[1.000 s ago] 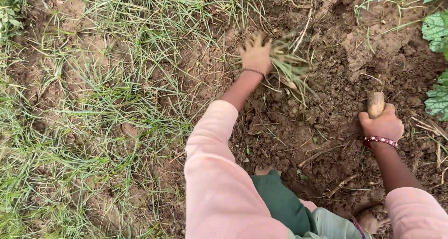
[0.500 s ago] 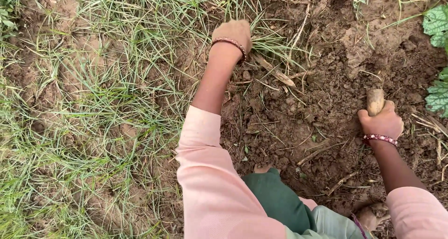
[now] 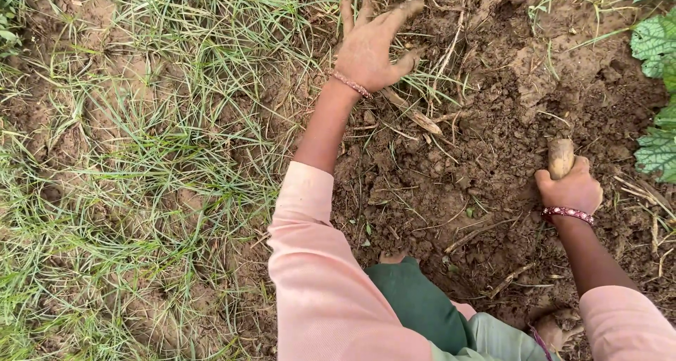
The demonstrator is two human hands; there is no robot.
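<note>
— What do we see of our left hand [image 3: 367,47]?

— It is stretched out ahead of us, fingers [image 3: 405,10] spread wide and caked with dirt, the grip holding nothing. It rests on the dark, loosened brown soil [image 3: 458,164] right at the edge of the thin green grass blades [image 3: 176,121], with a beaded bracelet [image 3: 351,84] at the wrist and a dry, pale strip of plant stalk [image 3: 415,114] lying just beside it.

— And our right hand [image 3: 574,190]?

— Its grip is closed around a short, rounded wooden tool handle [image 3: 560,157] — the handle stands upright out of the fist, and the lower end is hidden, so we cannot tell what it carries. It sits low over the dug soil, well apart from the left hand.

— What lies around us?

— Broad, crinkled green leaves [image 3: 655,44] at the right edge, and our pink sleeves [image 3: 324,276] below.
</note>
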